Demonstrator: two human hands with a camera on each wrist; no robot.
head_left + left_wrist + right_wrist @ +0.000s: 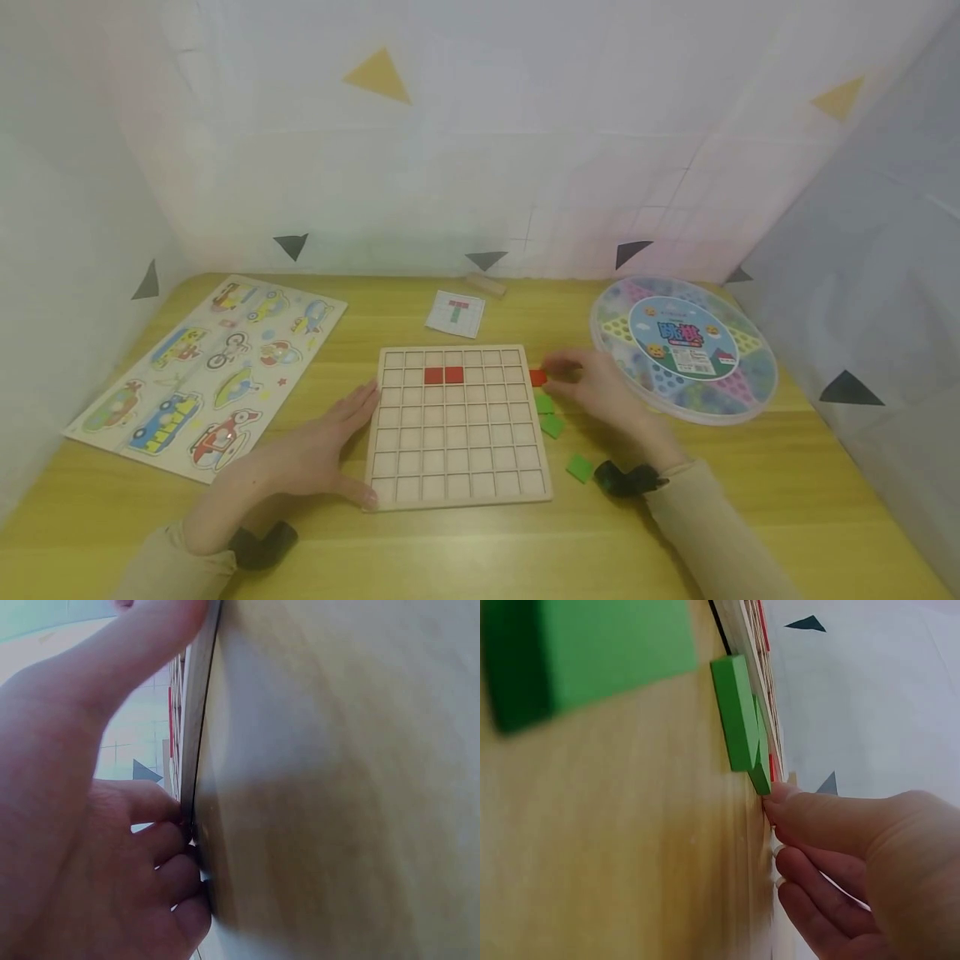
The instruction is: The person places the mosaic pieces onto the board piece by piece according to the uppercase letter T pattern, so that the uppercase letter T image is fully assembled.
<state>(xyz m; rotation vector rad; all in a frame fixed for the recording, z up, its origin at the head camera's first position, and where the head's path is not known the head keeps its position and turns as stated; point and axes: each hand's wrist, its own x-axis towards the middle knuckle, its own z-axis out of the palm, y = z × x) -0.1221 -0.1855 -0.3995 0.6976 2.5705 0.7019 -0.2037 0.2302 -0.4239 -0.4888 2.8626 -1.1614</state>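
A wooden grid board (459, 437) lies on the table with two red square tiles (444, 376) side by side in its second row. My left hand (315, 446) rests along the board's left edge, thumb near the lower corner and fingers higher up. In the left wrist view, its fingertips touch the board's side (196, 712). My right hand (592, 385) pinches another red tile (538, 378) between thumb and fingers just beyond the board's right edge. Below that tile lie two green tiles (552, 426) by the board, and a third green tile (580, 467) sits nearer my right wrist.
A small card (455, 314) printed with a red and green T shape lies behind the board, with a wooden stick (486, 285) beside it. To the left is a vehicle picture puzzle (251, 350). A round board-game box (678, 350) stands close behind the right hand.
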